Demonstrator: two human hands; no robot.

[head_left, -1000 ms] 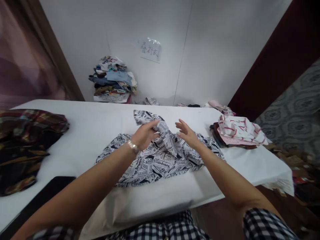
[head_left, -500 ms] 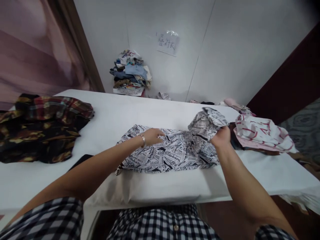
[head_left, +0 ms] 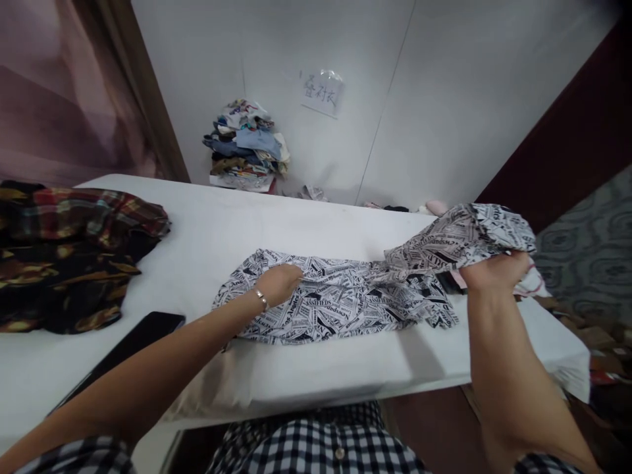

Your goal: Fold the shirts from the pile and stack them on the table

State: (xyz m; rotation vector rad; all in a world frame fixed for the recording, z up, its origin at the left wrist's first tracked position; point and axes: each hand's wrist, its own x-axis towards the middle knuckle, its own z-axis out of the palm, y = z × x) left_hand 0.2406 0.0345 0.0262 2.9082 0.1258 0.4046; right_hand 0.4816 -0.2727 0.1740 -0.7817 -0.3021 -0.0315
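A black-and-white newspaper-print shirt [head_left: 336, 306] lies lengthwise along the front of the table. My left hand [head_left: 280, 283], with a bracelet at the wrist, pinches its fabric left of centre, where a crease runs to the right. Over on the right my right hand [head_left: 496, 266] grips a bunched end of the shirt and holds it raised above the table. The cloth is stretched and twisted between the raised end and the flat part. Part of my right hand's fingers is hidden by the fabric.
Dark floral and plaid shirts [head_left: 83, 250] lie at the left of the white table [head_left: 296, 230]. A black flat object [head_left: 148, 332] is beside my left forearm. White-and-red cloth [head_left: 536, 283] sits behind my right hand. Stacked clothes [head_left: 249, 145] stand by the wall under a paper sign [head_left: 322, 93].
My right hand has moved right, drawing the bunched end of the shirt out with it. My left hand has shifted slightly left and closed on the fabric. The view has turned a little right.
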